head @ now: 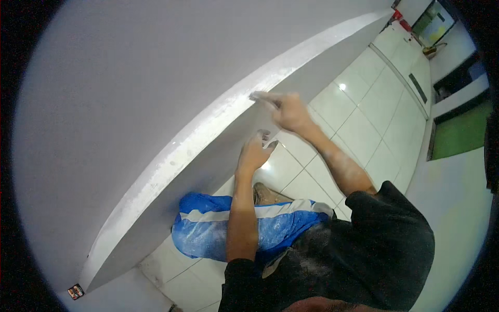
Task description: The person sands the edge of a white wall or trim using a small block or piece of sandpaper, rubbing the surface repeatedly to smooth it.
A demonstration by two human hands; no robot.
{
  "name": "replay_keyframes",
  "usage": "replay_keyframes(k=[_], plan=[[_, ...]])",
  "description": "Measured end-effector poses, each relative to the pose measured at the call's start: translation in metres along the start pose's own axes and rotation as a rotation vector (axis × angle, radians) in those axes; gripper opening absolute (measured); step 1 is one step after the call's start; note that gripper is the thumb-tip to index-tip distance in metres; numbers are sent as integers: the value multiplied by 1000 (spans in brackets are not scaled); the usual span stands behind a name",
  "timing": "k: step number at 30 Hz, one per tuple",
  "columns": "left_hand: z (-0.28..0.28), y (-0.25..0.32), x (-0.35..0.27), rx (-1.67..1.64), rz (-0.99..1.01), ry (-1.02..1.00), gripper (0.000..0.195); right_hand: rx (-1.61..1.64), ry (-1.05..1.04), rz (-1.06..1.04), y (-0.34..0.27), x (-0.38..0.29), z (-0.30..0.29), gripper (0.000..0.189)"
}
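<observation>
A long white band with patchy, powdery plaster (187, 152) runs along the edge of a grey wall (117, 78). My right hand (286, 109) reaches to this band, its fingertips at the lower rim; the fingers are blurred and dusted grey-white, and whether a small thing is between them cannot be told. Below and to the left, my left hand (255, 152) hangs in front of the grey face under the band, with curled, dusty fingers apart and nothing seen in them.
Glossy white floor tiles (358, 128) lie beyond my arms. My bent leg in blue trousers (273, 230) is beside the wall. A small dark box (75, 291) is at the band's lower left end. Red items (403, 23) stand at the far top right.
</observation>
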State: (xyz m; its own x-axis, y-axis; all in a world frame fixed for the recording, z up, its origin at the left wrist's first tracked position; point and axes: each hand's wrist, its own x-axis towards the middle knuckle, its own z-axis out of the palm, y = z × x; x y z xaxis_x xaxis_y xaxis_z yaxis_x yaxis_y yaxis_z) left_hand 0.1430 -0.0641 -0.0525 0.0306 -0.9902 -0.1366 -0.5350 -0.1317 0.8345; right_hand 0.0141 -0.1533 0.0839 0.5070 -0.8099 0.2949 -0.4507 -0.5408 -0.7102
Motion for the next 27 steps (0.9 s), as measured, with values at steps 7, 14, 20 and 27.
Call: replay_keyframes(k=[7,14,20,27], plan=[[5,6,1,142,-28,-114,50,-198,126,60,30,2,8,33],[0,-5,-9,217,-68,-192,55,-124,118,196,45,15,-23,31],[5,-7,-1,316,-55,-153,57,-107,182,-168,26,-3,30,32],[12,-34,0,276,-188,-283,58,-86,240,7,40,16,10,32]])
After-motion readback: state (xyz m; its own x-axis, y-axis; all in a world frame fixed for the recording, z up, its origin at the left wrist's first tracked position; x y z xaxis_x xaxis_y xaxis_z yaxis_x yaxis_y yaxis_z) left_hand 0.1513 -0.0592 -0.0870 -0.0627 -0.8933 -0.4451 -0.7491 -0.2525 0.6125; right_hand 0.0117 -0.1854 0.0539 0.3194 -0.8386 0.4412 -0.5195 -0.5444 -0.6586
